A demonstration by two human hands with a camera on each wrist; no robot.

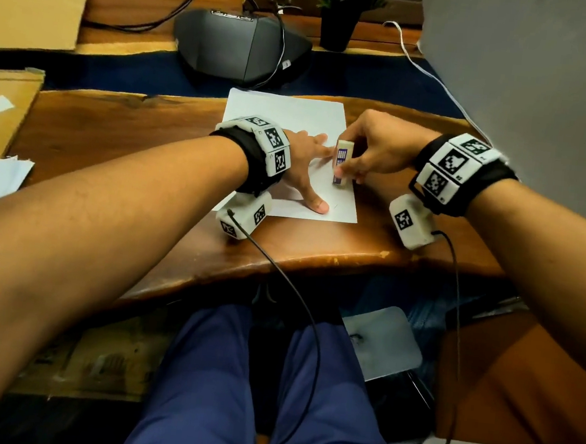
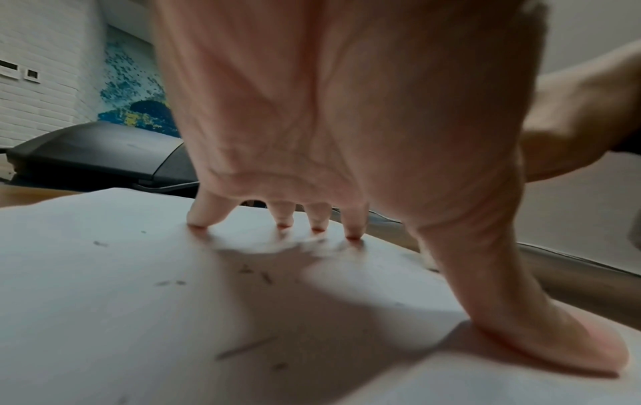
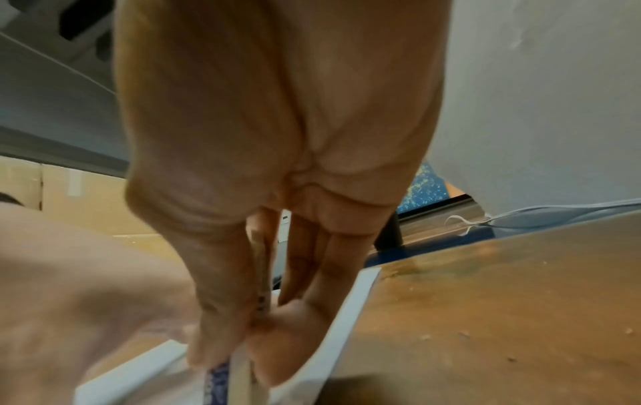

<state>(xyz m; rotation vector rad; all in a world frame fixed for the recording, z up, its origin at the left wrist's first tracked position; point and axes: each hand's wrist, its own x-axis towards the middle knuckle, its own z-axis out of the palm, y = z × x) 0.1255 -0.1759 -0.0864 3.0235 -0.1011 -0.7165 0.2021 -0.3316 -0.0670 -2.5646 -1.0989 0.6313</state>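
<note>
Wooden worktop [image 1: 114, 123] w/ paper [image 1: 288, 113] | L hand [image 1: 304, 165] spread flat, pinning it | R hand [image 1: 375, 147] pinching eraser [image 1: 342, 162] | pencil marks [image 2: 243, 350] left to rub, prob. midway

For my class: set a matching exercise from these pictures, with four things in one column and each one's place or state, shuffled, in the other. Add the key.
1. left hand
2. right hand
3. white sheet of paper
4. green plant in a black pot

A. stands at the back of the brown wooden desk
B. pinches the white eraser in a blue sleeve
C. lies flat on the desk
D. presses spread fingertips on the paper

Pairs: 1-D, 2-B, 3-C, 4-A
</note>
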